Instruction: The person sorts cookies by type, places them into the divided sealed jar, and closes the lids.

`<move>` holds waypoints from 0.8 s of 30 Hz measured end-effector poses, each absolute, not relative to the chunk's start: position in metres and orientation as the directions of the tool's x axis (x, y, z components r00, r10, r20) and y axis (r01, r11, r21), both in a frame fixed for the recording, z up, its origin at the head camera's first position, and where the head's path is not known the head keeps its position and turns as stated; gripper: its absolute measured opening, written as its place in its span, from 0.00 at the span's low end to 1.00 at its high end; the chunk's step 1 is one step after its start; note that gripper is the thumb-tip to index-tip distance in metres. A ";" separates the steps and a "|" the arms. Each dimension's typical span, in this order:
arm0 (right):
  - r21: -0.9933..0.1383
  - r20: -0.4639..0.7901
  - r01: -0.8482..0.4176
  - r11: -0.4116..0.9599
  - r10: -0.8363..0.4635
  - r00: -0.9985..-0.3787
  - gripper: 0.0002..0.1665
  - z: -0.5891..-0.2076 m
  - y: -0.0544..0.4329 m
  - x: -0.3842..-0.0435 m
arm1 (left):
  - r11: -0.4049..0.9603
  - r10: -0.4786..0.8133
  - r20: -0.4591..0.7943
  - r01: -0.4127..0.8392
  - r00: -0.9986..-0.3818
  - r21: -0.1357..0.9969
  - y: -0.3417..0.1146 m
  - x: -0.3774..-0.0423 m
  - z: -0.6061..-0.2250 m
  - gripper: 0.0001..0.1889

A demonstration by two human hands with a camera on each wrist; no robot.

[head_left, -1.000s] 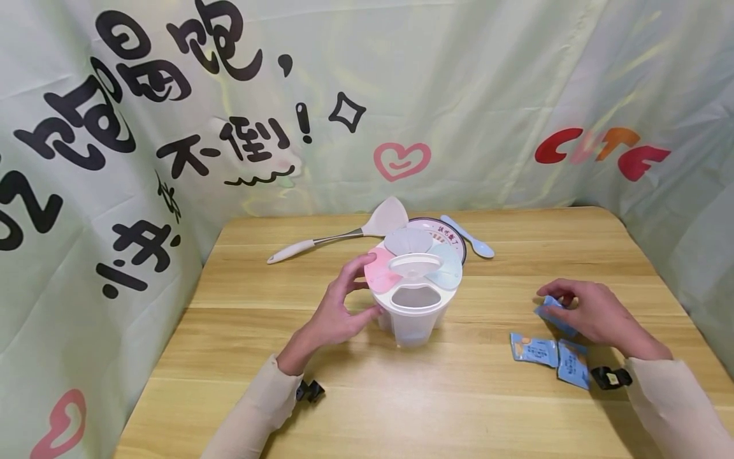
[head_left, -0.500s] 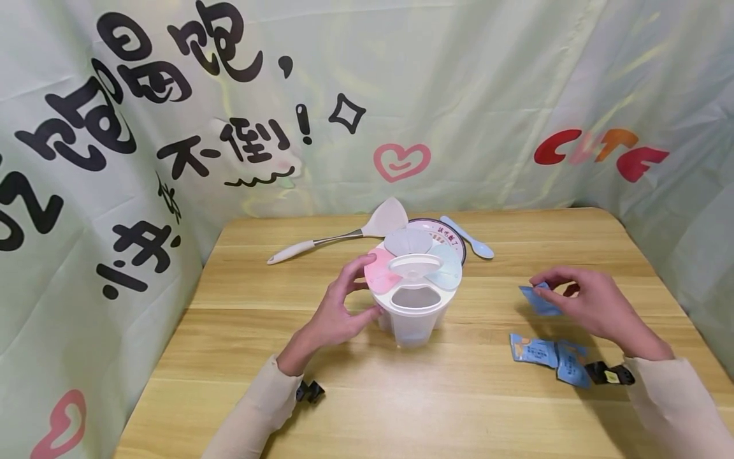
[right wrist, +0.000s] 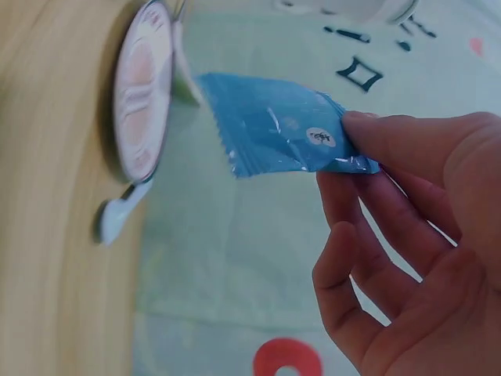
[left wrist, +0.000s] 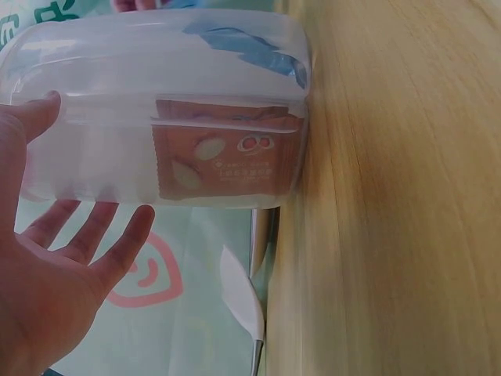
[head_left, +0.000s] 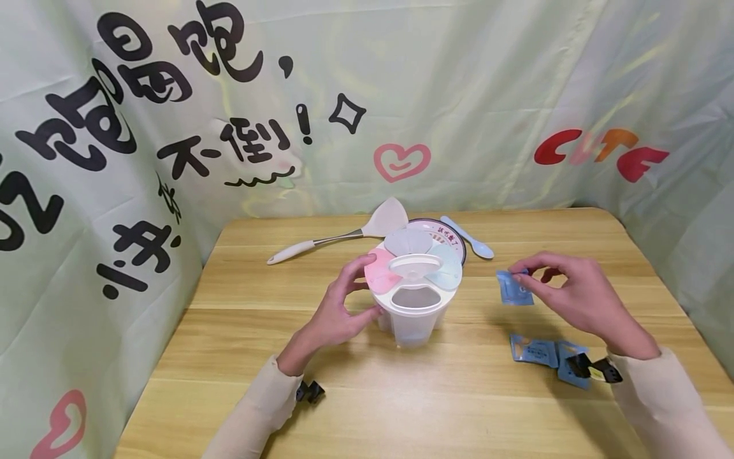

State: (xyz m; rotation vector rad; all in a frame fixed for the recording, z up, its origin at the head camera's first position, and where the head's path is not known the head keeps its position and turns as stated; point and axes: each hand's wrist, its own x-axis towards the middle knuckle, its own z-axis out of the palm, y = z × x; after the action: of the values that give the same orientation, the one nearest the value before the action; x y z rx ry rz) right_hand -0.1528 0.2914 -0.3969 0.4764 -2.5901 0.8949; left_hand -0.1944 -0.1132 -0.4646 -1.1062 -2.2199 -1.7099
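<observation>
A clear plastic storage box [head_left: 414,328] with petal-shaped pink, lilac, pale blue and white lids stands mid-table. Its front white lid [head_left: 414,266] is flipped up over one compartment. My left hand [head_left: 339,309] grips the box's left side between thumb and fingers. Through the wall, the left wrist view shows a reddish-brown packet [left wrist: 227,153] and a blue packet [left wrist: 246,51] inside. To the right of the box, my right hand [head_left: 573,294] pinches a small blue snack packet [head_left: 514,289] above the table. That packet [right wrist: 270,125] looks sealed in the right wrist view.
Two more blue packets [head_left: 534,350] lie on the wooden table [head_left: 436,414] below my right hand, one partly covered by the wrist camera. Behind the box are a white spatula [head_left: 386,218], a printed plate [head_left: 450,236] and a light blue spoon [head_left: 480,247]. A printed curtain [head_left: 470,95] hangs behind.
My right hand has lifted the blue packet off the table and carried it left toward the box. The left hand and the box have stayed put.
</observation>
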 end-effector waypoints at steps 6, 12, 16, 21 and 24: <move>-0.515 0.495 -0.486 0.705 -0.218 -0.841 0.21 -0.381 0.276 -0.149 | 0.094 0.468 0.506 0.610 -0.725 0.786 -0.113 -0.194 -0.465 0.45; -0.515 0.545 -0.561 0.649 -0.257 -0.798 0.25 -0.364 0.263 -0.144 | 0.087 0.466 0.521 0.624 -0.715 0.777 -0.113 -0.195 -0.465 0.45; -0.495 0.582 -0.623 0.605 -0.301 -0.755 0.29 -0.352 0.255 -0.145 | 0.083 0.464 0.531 0.632 -0.709 0.771 -0.113 -0.196 -0.465 0.45; -0.493 0.623 -0.676 0.548 -0.320 -0.714 0.31 -0.341 0.245 -0.144 | 0.081 0.465 0.529 0.629 -0.710 0.773 -0.113 -0.196 -0.465 0.45; -0.499 0.651 -0.705 0.504 -0.319 -0.689 0.29 -0.336 0.238 -0.142 | 0.083 0.464 0.518 0.617 -0.719 0.782 -0.112 -0.195 -0.465 0.45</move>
State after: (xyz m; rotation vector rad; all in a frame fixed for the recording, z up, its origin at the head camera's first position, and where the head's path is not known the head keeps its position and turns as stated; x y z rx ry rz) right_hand -0.1424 0.2379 -0.3357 0.8404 -2.2677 1.0682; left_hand -0.1951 -0.1123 -0.4652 -1.1112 -2.2076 -1.7111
